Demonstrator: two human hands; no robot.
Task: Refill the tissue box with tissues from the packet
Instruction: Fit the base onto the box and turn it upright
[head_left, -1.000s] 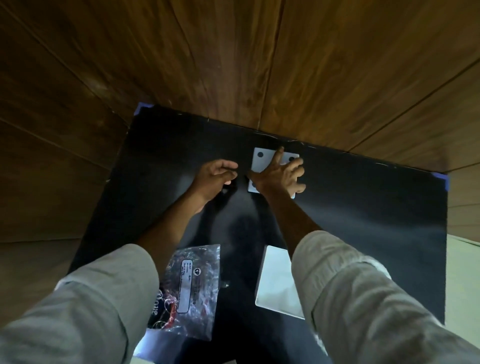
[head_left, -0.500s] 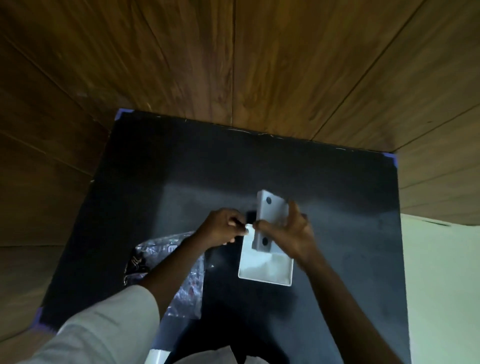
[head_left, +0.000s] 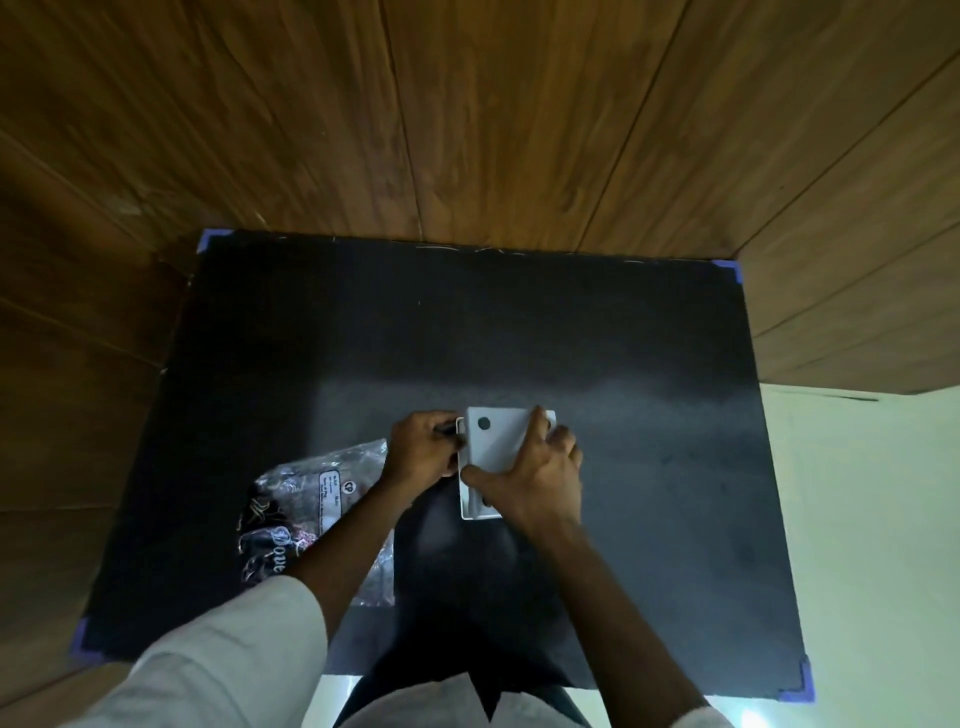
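A white tissue box (head_left: 475, 506) lies near the middle of a black mat (head_left: 519, 322). Over it sits a white lid panel (head_left: 496, 439) with black dots, which covers most of the box. My right hand (head_left: 535, 478) grips this lid from the right, thumb on its near left corner. Curled fingers of my left hand (head_left: 421, 452) pinch the box's left edge. A clear plastic tissue packet (head_left: 291, 509) with dark print lies to the left, partly under my left forearm. The box's inside is hidden.
The mat is taped at its corners with blue tape (head_left: 730, 267) on a brown wooden floor (head_left: 467, 130). A pale floor strip (head_left: 857, 519) runs along the right. My grey sleeves fill the bottom of the view.
Both hands fetched the dotted lid from the mat's far side and brought it back. It stood tilted above the box half a second ago; now it lies flat over it.
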